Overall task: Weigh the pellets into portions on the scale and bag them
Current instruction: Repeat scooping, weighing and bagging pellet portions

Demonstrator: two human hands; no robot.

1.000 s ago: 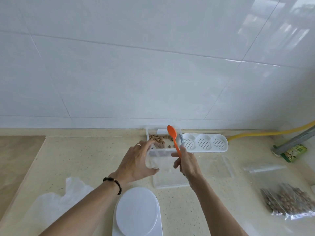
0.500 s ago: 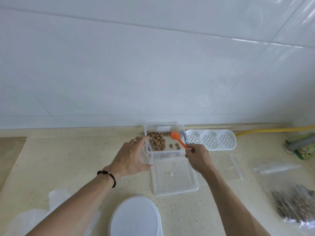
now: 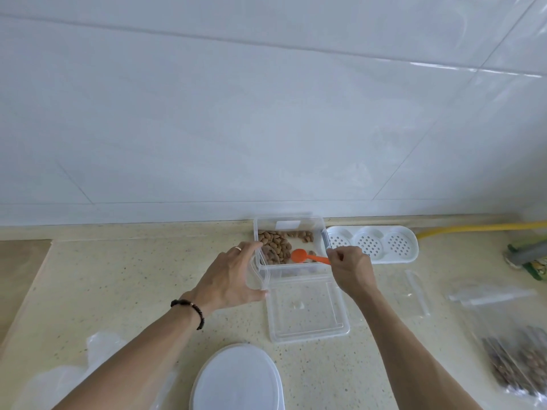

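**Scooping pellets from the box**

Nearest, the white scale (image 3: 238, 377) waits with a bare platform; beyond it lies the clear lid (image 3: 306, 309); the left hand (image 3: 233, 276) wraps the container (image 3: 260, 272) at its left wall, steadying it; the right hand (image 3: 350, 269) pinches the orange spoon (image 3: 307, 256), bowl down inside. The pellets (image 3: 276, 244) lie heaped toward the far-left corner, so best drive the bowl into that heap, lift level, and keep the box braced.

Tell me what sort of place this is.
Probably a home kitchen counter: a speckled stone worktop against a glossy white tiled wall, with a yellow hose along the back and a white perforated tray.
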